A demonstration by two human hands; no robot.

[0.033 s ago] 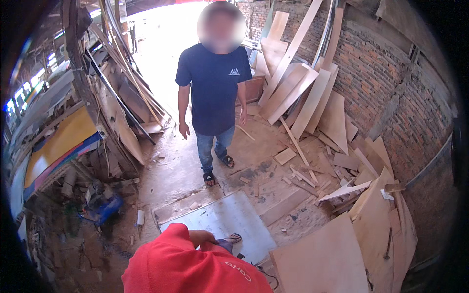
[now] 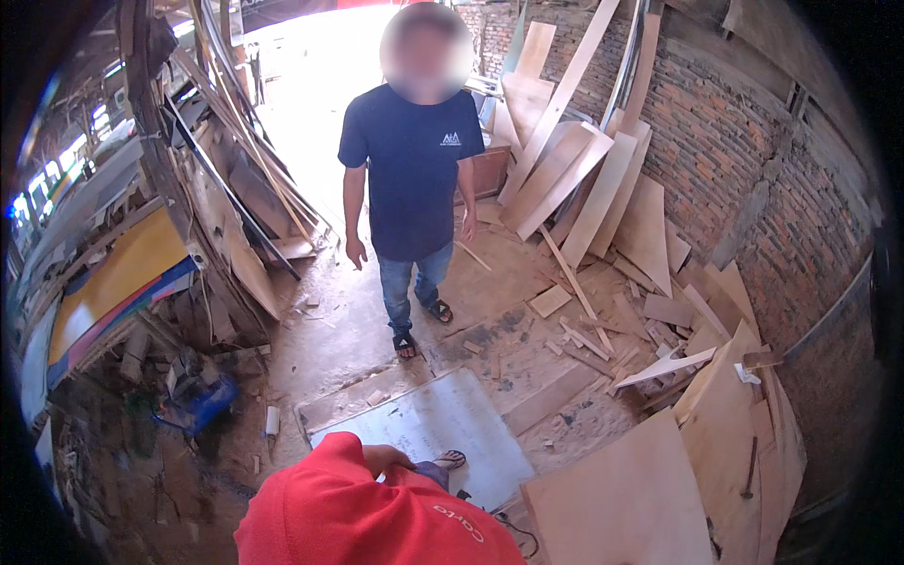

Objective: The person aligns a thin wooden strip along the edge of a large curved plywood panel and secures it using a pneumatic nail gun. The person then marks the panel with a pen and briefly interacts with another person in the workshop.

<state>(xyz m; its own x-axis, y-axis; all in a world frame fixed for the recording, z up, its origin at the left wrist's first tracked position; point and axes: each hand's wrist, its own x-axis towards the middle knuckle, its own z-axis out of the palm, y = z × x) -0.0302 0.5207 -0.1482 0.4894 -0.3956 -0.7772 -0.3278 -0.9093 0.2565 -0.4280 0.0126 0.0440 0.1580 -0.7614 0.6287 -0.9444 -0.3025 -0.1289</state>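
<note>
My left arm, in a red sleeve (image 2: 325,461), bends in toward my waist. My left hand (image 2: 403,463) rests by my hip, against the dark blue clothing on my leg; its fingers are too hidden to read, and I see no object in it. My right hand is out of sight behind the red shirt (image 2: 377,523). Below me, my sandalled foot (image 2: 454,460) stands on a pale flat board (image 2: 443,414) on the floor. A dark cable (image 2: 527,539) shows beside the shirt's right side.
A person in a dark T-shirt (image 2: 411,179) stands facing me, arms hanging. Wood panels (image 2: 556,174) lean on the brick wall (image 2: 734,141); offcuts (image 2: 584,339) litter the floor. A large plywood sheet (image 2: 617,494) lies near right. Stacked boards (image 2: 122,282) and a blue object (image 2: 200,407) are at left.
</note>
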